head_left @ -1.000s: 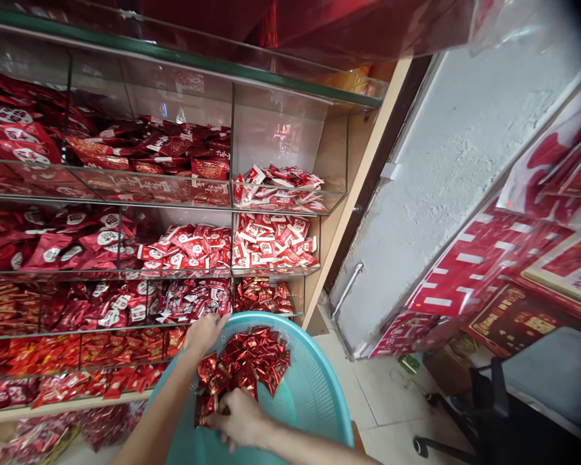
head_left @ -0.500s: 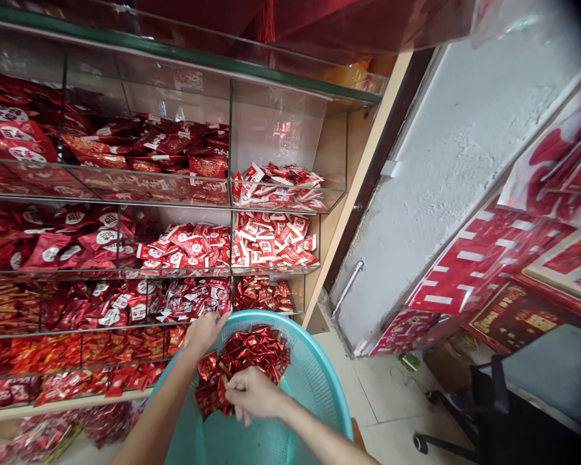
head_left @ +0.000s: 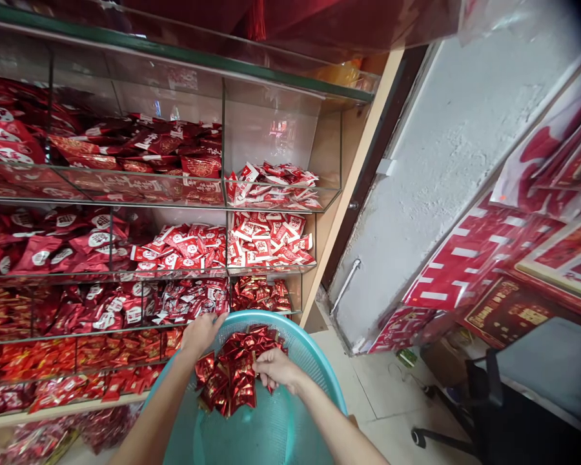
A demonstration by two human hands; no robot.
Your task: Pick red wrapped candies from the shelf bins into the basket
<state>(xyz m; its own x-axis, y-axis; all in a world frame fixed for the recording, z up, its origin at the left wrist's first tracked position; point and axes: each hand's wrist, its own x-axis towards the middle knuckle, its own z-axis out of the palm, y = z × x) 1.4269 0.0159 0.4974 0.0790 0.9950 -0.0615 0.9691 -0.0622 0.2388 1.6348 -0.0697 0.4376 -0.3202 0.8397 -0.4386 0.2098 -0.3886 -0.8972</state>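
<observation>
A round turquoise plastic basket with perforated sides stands in front of me, a heap of shiny red foil packets inside it. My left hand is closed on the basket's far-left rim. Over the right part of the heap, my right hand has its fingers pinched together on the edge of a red foil packet. Part of that packet is hidden behind the fingers. Below the heap, the smooth turquoise bottom of the basket shows.
Beyond the basket rises a shelf unit with glass dividers, its compartments filled with red packets. A grey wall stands at the right, red printed goods along it. A black wheeled chair is at lower right.
My right hand has moved right and slightly up over the heap. Packets have shifted toward the near side of the basket. The left hand keeps its place on the rim.
</observation>
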